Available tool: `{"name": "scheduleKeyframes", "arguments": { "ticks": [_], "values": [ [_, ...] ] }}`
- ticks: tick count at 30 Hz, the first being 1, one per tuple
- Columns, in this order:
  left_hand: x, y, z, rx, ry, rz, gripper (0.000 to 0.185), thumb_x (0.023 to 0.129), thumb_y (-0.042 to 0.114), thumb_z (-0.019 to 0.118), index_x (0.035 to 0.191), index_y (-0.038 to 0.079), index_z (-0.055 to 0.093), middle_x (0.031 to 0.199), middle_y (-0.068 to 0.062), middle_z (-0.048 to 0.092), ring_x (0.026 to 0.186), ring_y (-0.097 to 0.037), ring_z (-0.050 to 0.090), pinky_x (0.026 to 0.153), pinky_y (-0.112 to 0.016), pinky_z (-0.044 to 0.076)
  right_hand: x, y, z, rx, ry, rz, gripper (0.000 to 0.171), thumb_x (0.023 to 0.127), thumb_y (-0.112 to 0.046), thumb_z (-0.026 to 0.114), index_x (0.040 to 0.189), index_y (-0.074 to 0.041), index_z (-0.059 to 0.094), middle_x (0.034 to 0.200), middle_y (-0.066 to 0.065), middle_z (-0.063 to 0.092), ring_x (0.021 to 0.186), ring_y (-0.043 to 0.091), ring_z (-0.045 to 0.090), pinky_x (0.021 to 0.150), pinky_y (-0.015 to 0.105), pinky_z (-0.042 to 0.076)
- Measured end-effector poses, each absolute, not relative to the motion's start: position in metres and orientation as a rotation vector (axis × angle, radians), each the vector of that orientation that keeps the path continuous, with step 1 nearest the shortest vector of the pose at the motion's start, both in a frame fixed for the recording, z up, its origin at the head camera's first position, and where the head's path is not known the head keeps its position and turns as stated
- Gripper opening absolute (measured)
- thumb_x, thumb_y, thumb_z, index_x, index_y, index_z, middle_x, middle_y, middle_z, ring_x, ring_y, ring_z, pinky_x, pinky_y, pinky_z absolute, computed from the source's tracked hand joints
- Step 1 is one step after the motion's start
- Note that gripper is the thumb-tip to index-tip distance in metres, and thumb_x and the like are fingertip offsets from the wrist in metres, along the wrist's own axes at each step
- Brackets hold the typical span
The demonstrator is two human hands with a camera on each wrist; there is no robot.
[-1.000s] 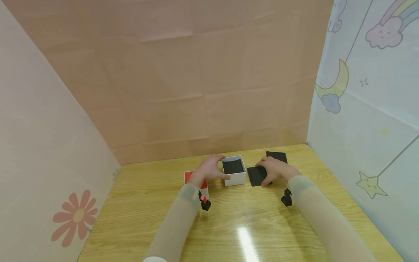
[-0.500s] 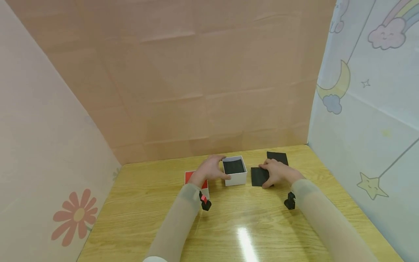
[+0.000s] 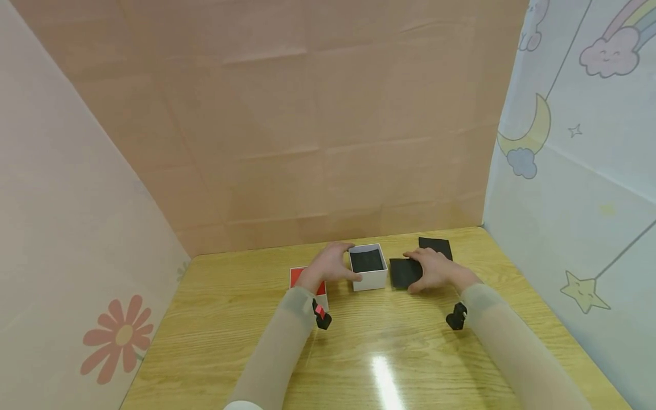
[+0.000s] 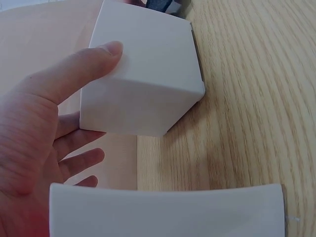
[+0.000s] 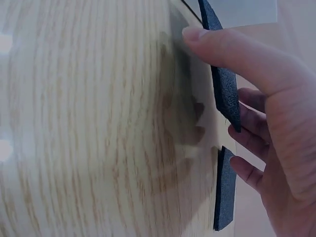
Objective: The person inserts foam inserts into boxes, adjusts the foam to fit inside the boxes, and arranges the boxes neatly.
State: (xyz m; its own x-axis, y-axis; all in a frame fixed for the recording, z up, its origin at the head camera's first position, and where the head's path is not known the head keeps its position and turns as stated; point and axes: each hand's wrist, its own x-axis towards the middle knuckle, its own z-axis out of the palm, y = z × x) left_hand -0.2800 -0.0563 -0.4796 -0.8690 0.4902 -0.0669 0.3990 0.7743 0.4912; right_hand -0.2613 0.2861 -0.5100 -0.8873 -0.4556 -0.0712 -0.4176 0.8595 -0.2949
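Note:
My left hand (image 3: 330, 263) grips a small open white box (image 3: 370, 280) by its side, thumb on the near wall and fingers round the far one. A dark foam sheet lies inside the box. Just right of it, my right hand (image 3: 434, 267) pinches a square black foam pad (image 3: 404, 273) between thumb and fingers. In the right wrist view this foam pad (image 5: 224, 89) is tilted and raised, with a shadow on the wood beneath. A second black foam pad (image 3: 436, 246) lies behind the right hand, partly covered by it.
A white box with a red inside (image 3: 321, 289) stands under my left wrist, and its pale wall (image 4: 168, 212) fills the bottom of the left wrist view. The wooden table (image 3: 215, 319) meets a brown back wall (image 3: 266, 188) and printed side sheets.
My right hand first drew the foam pad slightly to the right. It then lifted the pad and brought it a little back toward the white box. The left hand stays in place.

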Motion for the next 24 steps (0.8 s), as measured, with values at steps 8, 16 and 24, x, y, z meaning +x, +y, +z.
{"name": "scheduleKeyframes", "arguments": {
  "ticks": [8,16,24],
  "values": [
    [-0.279,-0.056,-0.479,0.695,2.772,0.729,0.098,0.081,0.053,0.092,0.162,0.018,0.048,0.161,-0.002,0.051,0.149,-0.027,0.046,0.121,-0.047,0.041,-0.26,0.293,-0.509,-0.631,2.889,-0.668,0.098,0.078,-0.053,0.093,0.154,-0.003,0.055,0.151,0.025,0.054,0.137,0.049,0.047,0.107,0.067,0.043],
    [-0.28,-0.057,-0.482,0.697,2.778,0.722,0.099,0.08,0.053,0.092,0.162,0.017,0.048,0.159,-0.002,0.053,0.146,-0.026,0.05,0.119,-0.046,0.043,-0.257,0.298,-0.508,-0.58,2.893,-0.792,0.097,0.082,-0.054,0.09,0.157,-0.005,0.05,0.156,0.028,0.045,0.145,0.055,0.035,0.11,0.077,0.036],
    [-0.279,-0.056,-0.483,0.674,2.773,0.741,0.105,0.08,0.056,0.092,0.164,0.017,0.045,0.158,-0.005,0.054,0.143,-0.028,0.051,0.116,-0.047,0.046,-0.258,0.29,-0.506,-0.607,2.883,-0.936,0.099,0.085,-0.048,0.09,0.162,-0.007,0.043,0.163,0.028,0.038,0.152,0.055,0.025,0.114,0.079,0.028]
  ]
}}
